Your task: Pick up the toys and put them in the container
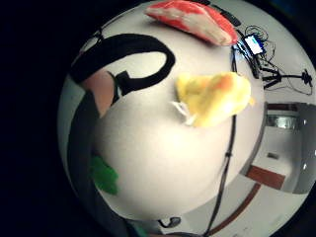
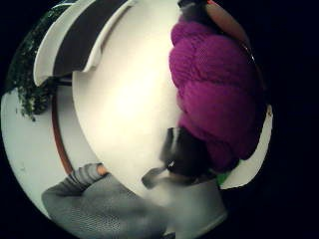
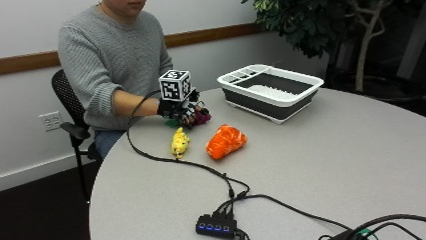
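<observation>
purple toy (image 2: 214, 94) (knitted) sits inside right hand's (image 3: 181, 109) curled fingers.

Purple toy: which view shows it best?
Thumb side palm view: the purple toy fills much of it, close to the palm. Outside view shows only a sliver under the right hand. Little finger side view misses it.

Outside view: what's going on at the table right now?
A seated person's gloved right hand is curled round a purple knitted toy near the table's edge. The yellow toy and orange toy lie on the table nearby, untouched. The white container farther back holds no toys yet.
</observation>
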A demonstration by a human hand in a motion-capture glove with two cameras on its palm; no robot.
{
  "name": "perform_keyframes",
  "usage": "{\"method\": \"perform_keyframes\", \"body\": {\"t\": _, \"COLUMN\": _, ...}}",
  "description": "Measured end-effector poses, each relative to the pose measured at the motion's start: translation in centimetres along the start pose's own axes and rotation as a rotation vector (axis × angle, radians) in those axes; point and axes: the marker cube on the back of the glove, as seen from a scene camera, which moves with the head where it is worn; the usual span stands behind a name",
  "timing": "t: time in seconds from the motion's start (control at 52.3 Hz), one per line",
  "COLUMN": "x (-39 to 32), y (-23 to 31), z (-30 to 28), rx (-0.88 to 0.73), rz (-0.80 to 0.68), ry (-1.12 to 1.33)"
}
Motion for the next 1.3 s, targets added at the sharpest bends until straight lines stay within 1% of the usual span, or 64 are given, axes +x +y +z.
{"method": "perform_keyframes", "body": {"t": 0.038, "x": 0.0, "y": -0.2, "z": -0.1, "rx": 0.032, "rz": -0.001, "ry": -0.021}}
{"method": "perform_keyframes", "body": {"t": 0.096, "x": 0.0, "y": -0.2, "z": -0.7, "rx": 0.036, "rz": 0.003, "ry": -0.067}}
{"method": "perform_keyframes", "body": {"t": 0.153, "x": 0.5, "y": -0.4, "z": -2.8, "rx": 0.044, "rz": 0.013, "ry": -0.116}}
{"method": "perform_keyframes", "body": {"t": 0.21, "x": 2.3, "y": -1.0, "z": -7.4, "rx": 0.106, "rz": 0.023, "ry": -0.165}}
{"method": "perform_keyframes", "body": {"t": 0.325, "x": 5.6, "y": -1.9, "z": -20.0, "rx": 0.317, "rz": 0.047, "ry": -0.244}}
{"method": "perform_keyframes", "body": {"t": 0.382, "x": 6.5, "y": -2.8, "z": -23.7, "rx": 0.363, "rz": 0.059, "ry": -0.242}}
{"method": "perform_keyframes", "body": {"t": 0.439, "x": 6.6, "y": -4.1, "z": -25.3, "rx": 0.363, "rz": 0.059, "ry": -0.23}}
{"method": "perform_keyframes", "body": {"t": 0.516, "x": 5.0, "y": -6.5, "z": -26.0, "rx": 0.323, "rz": 0.023, "ry": -0.26}}
{"method": "perform_keyframes", "body": {"t": 0.573, "x": 3.4, "y": -9.5, "z": -26.0, "rx": 0.271, "rz": -0.002, "ry": -0.32}}
{"method": "perform_keyframes", "body": {"t": 0.631, "x": -1.5, "y": -12.5, "z": -24.7, "rx": 0.219, "rz": -0.068, "ry": -0.33}}
{"method": "perform_keyframes", "body": {"t": 0.707, "x": -8.7, "y": -15.2, "z": -22.6, "rx": 0.212, "rz": -0.131, "ry": -0.221}}
{"method": "perform_keyframes", "body": {"t": 0.803, "x": -12.7, "y": -17.6, "z": -21.5, "rx": 0.193, "rz": -0.147, "ry": -0.177}}
{"method": "perform_keyframes", "body": {"t": 0.955, "x": -13.6, "y": -19.1, "z": -19.6, "rx": 0.129, "rz": -0.137, "ry": -0.143}}
{"method": "perform_keyframes", "body": {"t": 1.032, "x": -13.0, "y": -19.1, "z": -18.6, "rx": 0.05, "rz": -0.121, "ry": -0.1}}
{"method": "perform_keyframes", "body": {"t": 1.089, "x": -12.4, "y": -18.8, "z": -18.3, "rx": 0.001, "rz": -0.129, "ry": -0.129}}
{"method": "perform_keyframes", "body": {"t": 1.185, "x": -11.6, "y": -18.3, "z": -18.2, "rx": 0.003, "rz": -0.144, "ry": -0.141}}
{"method": "perform_keyframes", "body": {"t": 1.261, "x": -9.9, "y": -17.9, "z": -17.8, "rx": 0.015, "rz": -0.191, "ry": -0.017}}
{"method": "perform_keyframes", "body": {"t": 1.299, "x": -9.3, "y": -17.5, "z": -18.0, "rx": 0.013, "rz": -0.203, "ry": -0.027}}
